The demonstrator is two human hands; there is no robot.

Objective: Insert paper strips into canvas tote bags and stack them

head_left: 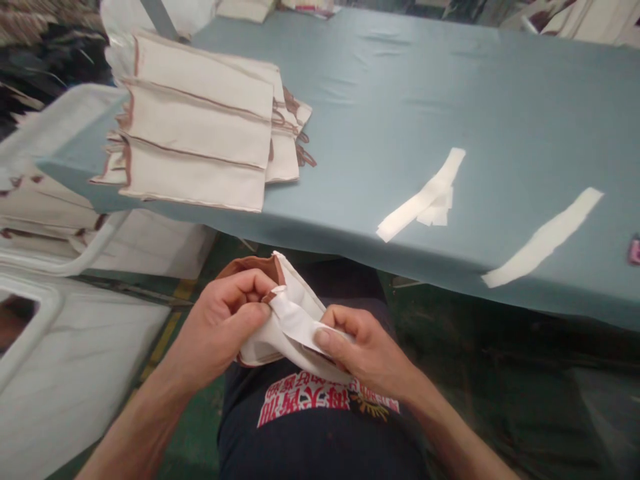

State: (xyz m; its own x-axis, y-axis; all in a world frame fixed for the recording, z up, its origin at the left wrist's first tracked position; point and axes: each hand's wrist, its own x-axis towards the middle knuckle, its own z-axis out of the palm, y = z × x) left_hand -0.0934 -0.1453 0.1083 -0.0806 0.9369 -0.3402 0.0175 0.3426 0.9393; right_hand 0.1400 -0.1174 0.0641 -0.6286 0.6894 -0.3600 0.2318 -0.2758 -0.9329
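Both hands hold a small cream cloth bag with brown trim over my lap, below the table's edge. My left hand is closed, pinching the bag's brown-edged top corner. My right hand is closed on the bag's lower right side, thumb pressing a white strip against the cloth. A stack of the same cream bags with brown seams lies fanned on the table's left end.
The blue-grey table carries two loose white strips, one folded and one long. A small pink object shows at the right edge. White bins and piled cloth stand at the left.
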